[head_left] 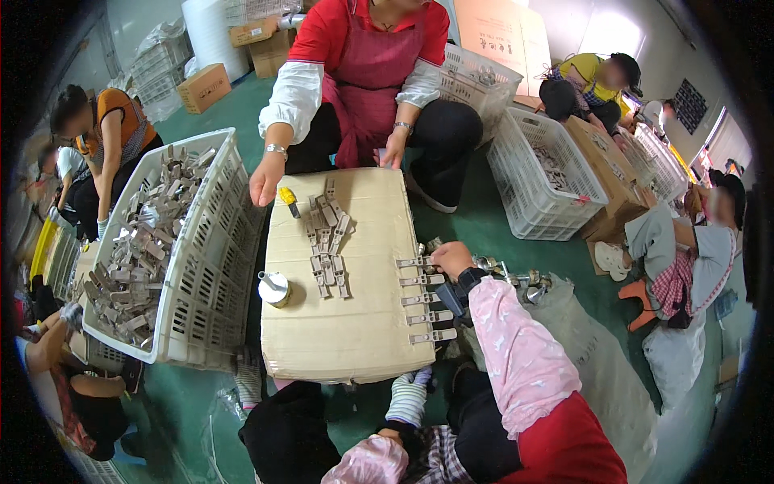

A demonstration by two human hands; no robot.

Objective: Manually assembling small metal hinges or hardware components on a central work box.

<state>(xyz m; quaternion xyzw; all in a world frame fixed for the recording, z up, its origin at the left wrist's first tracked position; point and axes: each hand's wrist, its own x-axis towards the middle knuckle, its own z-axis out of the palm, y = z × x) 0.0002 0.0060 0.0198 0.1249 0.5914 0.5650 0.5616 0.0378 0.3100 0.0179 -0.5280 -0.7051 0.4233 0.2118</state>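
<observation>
A head-worn wide fisheye camera looks down at close range across a tan counter [347,339], facing a seated co-worker [373,89].

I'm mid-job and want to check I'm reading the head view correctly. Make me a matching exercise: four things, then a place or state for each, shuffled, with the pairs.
1. Yellow-handled tool
2. Large white crate on the left
3. Person's left hand
4. Row of clips

A. In a striped glove
B. Along the right edge of the tan work surface
C. Near that surface's far left corner
D. Heaped with loose clips

Pairs: 1-C, 2-D, 3-A, 4-B
</observation>
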